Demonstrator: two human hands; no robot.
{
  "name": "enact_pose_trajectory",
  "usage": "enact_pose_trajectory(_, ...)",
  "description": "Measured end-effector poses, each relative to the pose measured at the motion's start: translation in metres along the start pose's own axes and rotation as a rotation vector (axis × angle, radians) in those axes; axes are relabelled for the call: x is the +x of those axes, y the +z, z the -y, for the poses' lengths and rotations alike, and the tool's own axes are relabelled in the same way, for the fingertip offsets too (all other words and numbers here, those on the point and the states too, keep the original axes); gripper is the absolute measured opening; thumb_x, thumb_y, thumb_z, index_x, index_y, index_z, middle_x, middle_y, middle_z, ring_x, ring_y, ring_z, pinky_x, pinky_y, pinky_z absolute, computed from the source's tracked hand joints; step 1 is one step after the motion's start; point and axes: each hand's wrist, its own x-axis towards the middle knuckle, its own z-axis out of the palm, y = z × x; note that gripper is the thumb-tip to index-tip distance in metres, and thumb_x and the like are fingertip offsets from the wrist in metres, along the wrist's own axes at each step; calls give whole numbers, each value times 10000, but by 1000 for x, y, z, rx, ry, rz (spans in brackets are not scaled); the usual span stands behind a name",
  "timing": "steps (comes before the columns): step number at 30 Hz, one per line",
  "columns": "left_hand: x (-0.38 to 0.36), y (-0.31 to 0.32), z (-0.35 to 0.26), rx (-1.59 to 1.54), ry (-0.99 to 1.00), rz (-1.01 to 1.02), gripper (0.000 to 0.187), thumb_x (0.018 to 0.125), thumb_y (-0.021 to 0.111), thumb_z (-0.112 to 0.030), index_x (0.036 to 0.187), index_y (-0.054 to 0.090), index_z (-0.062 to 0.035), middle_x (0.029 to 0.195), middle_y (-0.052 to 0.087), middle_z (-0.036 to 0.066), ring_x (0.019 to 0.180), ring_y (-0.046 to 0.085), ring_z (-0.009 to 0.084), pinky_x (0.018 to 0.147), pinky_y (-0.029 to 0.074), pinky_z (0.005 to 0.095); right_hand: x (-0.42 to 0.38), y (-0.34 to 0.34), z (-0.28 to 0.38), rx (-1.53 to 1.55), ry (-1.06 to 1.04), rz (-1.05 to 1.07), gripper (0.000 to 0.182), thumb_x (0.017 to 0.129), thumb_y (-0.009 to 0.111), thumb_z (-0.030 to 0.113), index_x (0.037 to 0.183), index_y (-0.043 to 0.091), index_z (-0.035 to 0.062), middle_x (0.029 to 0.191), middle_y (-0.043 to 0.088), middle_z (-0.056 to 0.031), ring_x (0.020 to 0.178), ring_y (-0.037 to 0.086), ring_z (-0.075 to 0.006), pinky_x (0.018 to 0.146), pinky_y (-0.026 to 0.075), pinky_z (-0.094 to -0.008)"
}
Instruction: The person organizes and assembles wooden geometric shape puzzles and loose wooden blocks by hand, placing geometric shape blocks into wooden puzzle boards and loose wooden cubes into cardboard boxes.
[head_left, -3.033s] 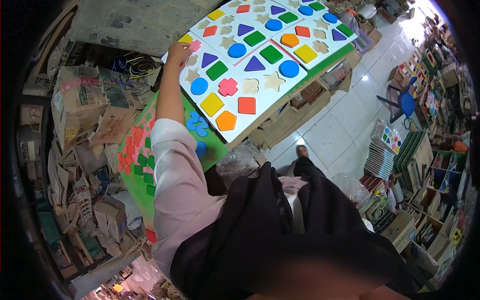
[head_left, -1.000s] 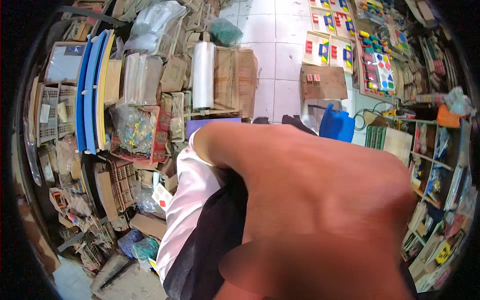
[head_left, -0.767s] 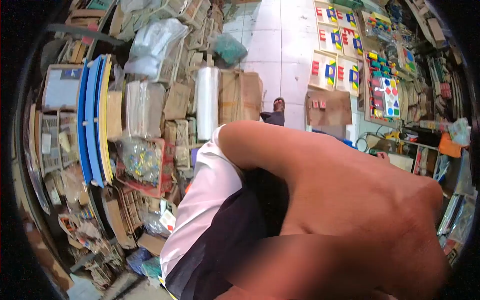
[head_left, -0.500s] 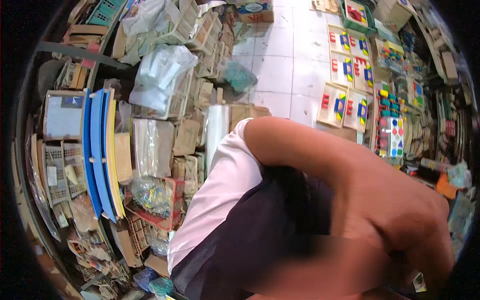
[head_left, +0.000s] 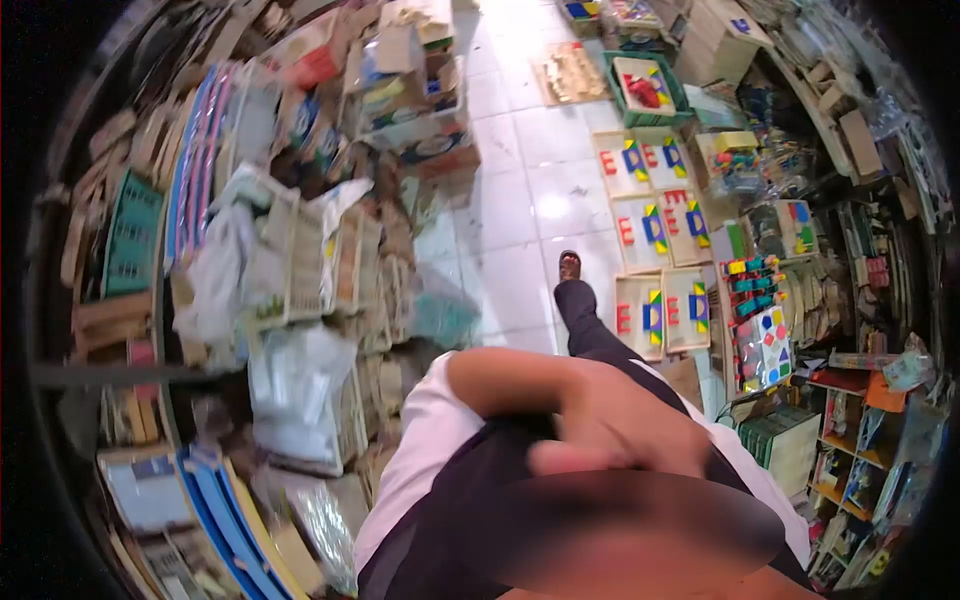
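Holding left hand across black garment; can't tell grip, together or apart, nor any load: too blurred. Probably between handling steps, mid-stride on tiled floor. Needs, next, clear footing beside nearest E-and-D letter tray, on floor ahead right, untouched. Can't see right hand at all; losing outer edges to blur and darkness.

Left hand blurred, its grip unclear, right hand out of view
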Motion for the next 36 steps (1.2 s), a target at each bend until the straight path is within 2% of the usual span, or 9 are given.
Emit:
enact_pose_trajectory(7, -142, -95, -195, 934, 491, -873, 1108, 442, 328, -870, 992, 590, 56, 507, 442, -10, 412, 414, 81, 392, 303, 238, 136, -101, 235, -207, -48, 144, 581, 579, 701, 486, 913, 628, 16, 911, 620, -191, 861, 598, -317, 769, 468, -386)
enact_pose_trajectory(8, -140, -92, -245, 1221, 572, -870, 1094, 449, 330, -863, 993, 589, 51, 515, 445, -11, 419, 416, 82, 399, 305, 239, 214, -76, 239, -381, -329, 41, 568, 561, 697, 492, 866, 636, 17, 888, 624, -178, 865, 599, -309, 761, 470, -381)
enact_pose_trajectory(12, -110, -109, -356, 2004, 626, -512, 1038, 477, 339, -836, 995, 587, 29, 546, 455, -12, 448, 425, 84, 425, 315, 245, 275, -154, 454, -243, -349, -40, 279, 652, 601, 209, 853, 603, 15, 904, 606, -217, 881, 589, -346, 752, 477, -396)
enact_pose_trajectory(18, -160, -212, -419, 2181, 564, -388, 954, 517, 353, -795, 999, 583, -4, 593, 471, -15, 491, 440, 89, 463, 331, 253, 340, -193, 692, -65, -590, -79, 265, 664, 545, 165, 860, 635, 11, 883, 615, -206, 844, 600, -342, 747, 477, -409)
enact_pose_trajectory(20, -190, -256, -437, 2191, 621, -379, 926, 531, 358, -781, 1000, 582, -15, 608, 476, -15, 506, 444, 90, 476, 336, 256, 408, -169, 723, -522, -723, -35, 213, 651, 584, 204, 778, 650, 47, 789, 622, -193, 747, 605, -338, 703, 476, -416)
enact_pose_trajectory(22, -223, -291, -462, 2222, 669, -319, 898, 545, 363, -768, 1001, 581, -25, 624, 482, -16, 520, 449, 91, 489, 341, 259, 433, -161, 734, -261, -816, -299, 217, 714, 530, 232, 768, 646, 57, 751, 611, -198, 759, 592, -363, 721, 457, -440)
enact_pose_trajectory(25, -269, -346, -506, 2219, 627, -327, 856, 565, 370, -747, 1003, 579, -42, 647, 490, -17, 542, 456, 94, 509, 349, 263, 412, -192, 759, -6, -431, 13, 212, 734, 519, 209, 828, 653, 75, 818, 622, -183, 797, 603, -337, 729, 471, -414)
enact_pose_trajectory(29, -319, -432, -574, 2169, 673, -327, 800, 592, 379, -720, 1005, 577, -64, 678, 500, -19, 571, 466, 96, 534, 359, 269, 443, -161, 731, -103, -111, -46, 180, 655, 621, 218, 798, 676, 123, 815, 638, -133, 775, 618, -272, 696, 483, -367)
enact_pose_trajectory(36, -379, -552, -697, 2250, 438, -293, 702, 640, 395, -672, 1009, 572, -102, 732, 518, -22, 621, 482, 101, 580, 377, 279, 472, -150, 794, -55, 59, 156, 268, 655, 601, 259, 776, 649, 25, 795, 631, -183, 727, 631, -289, 661, 492, -386)
